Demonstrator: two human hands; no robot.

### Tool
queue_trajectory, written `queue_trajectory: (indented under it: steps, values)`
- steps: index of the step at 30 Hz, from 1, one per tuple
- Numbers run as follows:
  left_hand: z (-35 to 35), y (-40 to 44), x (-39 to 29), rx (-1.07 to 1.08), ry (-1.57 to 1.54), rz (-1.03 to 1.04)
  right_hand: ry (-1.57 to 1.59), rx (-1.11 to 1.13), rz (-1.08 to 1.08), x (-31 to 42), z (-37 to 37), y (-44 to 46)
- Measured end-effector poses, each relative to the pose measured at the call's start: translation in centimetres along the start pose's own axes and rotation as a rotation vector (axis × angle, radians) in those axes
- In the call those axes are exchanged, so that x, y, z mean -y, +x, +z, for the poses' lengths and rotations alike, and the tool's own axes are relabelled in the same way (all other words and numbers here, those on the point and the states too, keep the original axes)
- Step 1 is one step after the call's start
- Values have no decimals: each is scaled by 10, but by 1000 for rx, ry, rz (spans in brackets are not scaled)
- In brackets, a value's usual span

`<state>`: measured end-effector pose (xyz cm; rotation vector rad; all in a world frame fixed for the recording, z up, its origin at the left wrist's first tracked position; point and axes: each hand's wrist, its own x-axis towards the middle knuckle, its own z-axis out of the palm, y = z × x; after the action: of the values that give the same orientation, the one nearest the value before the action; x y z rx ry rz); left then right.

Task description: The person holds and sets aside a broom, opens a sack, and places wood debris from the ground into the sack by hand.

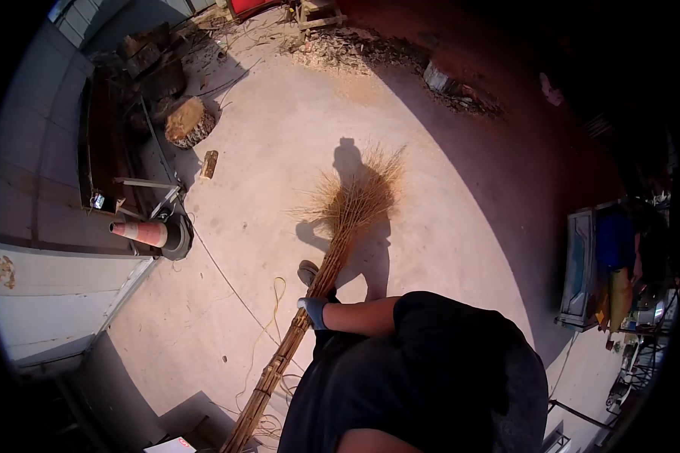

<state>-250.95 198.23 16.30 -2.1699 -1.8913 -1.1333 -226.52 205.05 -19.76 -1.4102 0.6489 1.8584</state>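
Observation:
A long twig broom (283,355) slants across the view, its bundled stalks running down to the bottom edge. Its bushy twigs (363,196) fan out over the concrete, where a person's shadow falls. My right hand (313,311), in a grey and white glove, is closed around the bound stalks at about mid-length. Of my left arm (378,442), only a bare part shows at the bottom edge; that hand is out of view. One shoe (307,272) shows beside the broom, just beyond my gloved hand.
A yellowish cord (278,291) trails on the floor left of the broom. An orange-white traffic cone (147,232) lies on its side by the wall. Log pieces (190,122) and a small wood block (209,164) lie beyond. Wood chips (332,53) cover the far floor.

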Motion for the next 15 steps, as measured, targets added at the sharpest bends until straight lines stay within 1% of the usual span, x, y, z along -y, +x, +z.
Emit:
queue_trajectory:
  steps: [1, 2, 3, 4, 5, 6, 8, 9, 10, 11, 12, 13, 14, 15]
  values:
    - [25, 4, 8, 85, -140, -68, 62, -62, -130, 23, -1, 10]
    - [51, 7, 16, 168, -262, -123, 112, -100, -247, 52, -5, 49]
    - [74, 11, 29, 243, -348, -118, 164, -118, -367, 83, -23, 80]
    - [105, 16, 70, 295, -365, 25, 213, -130, -488, 119, -36, 89]
    - [134, 29, 62, 324, -439, 90, 257, -93, -468, 158, -51, 63]
    - [156, 44, 48, 314, -518, 69, 298, -59, -445, 186, -64, 41]
    - [198, 73, 31, 318, -646, 46, 315, -163, -522, 225, -82, -6]
    - [216, 88, 29, 335, -679, 53, 339, -177, -530, 239, -100, -4]
    - [236, 103, 25, 345, -762, 83, 451, -117, -582, 247, -116, 0]
    - [254, 120, 23, 410, -817, 67, 565, -55, -639, 251, -130, 5]
    - [273, 132, 25, 456, -864, 46, 606, -59, -642, 248, -134, -4]
    - [292, 144, 23, 506, -910, 27, 750, -5, -707, 245, -139, -14]
    - [306, 156, 14, 600, -945, -27, 893, 46, -778, 241, -148, -22]
    - [316, 174, 0, 728, -965, 52, 943, 36, -780, 233, -156, -21]
